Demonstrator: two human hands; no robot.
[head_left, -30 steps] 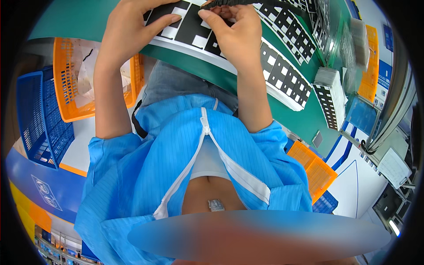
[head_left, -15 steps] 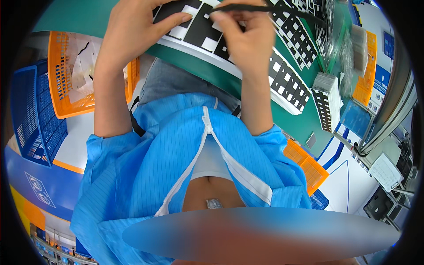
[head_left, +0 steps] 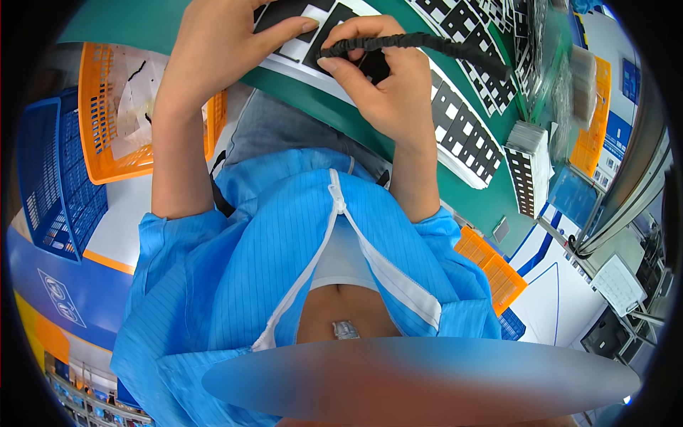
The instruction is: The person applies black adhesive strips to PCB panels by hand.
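Observation:
A white backing sheet [head_left: 297, 51] with black panels and white cut-outs lies on the green table. My left hand [head_left: 213, 50] presses on its left part, thumb stretched out over the panels; the frame's top edge cuts off its other fingers. Over the sheet's middle, my right hand [head_left: 391, 89] pinches the near end of a wrinkled black strip [head_left: 434, 43] between thumb and fingers. This strip runs off to the right, above the hand. Right of my wrist, another part of the white sheet with black panels [head_left: 466, 135] reaches toward the table edge.
Further patterned sheets [head_left: 477, 60] and a stack of patterned pieces [head_left: 528, 160] lie on the green table [head_left: 114, 28] to the right, beside clear plastic wrapping [head_left: 555, 92]. Left below the table are an orange basket [head_left: 96, 128] with black scraps and a blue crate [head_left: 60, 192].
My right hand has come down a little toward me and left, still pinching the black strip, which now shows its wrinkles. The left hand stays almost in place.

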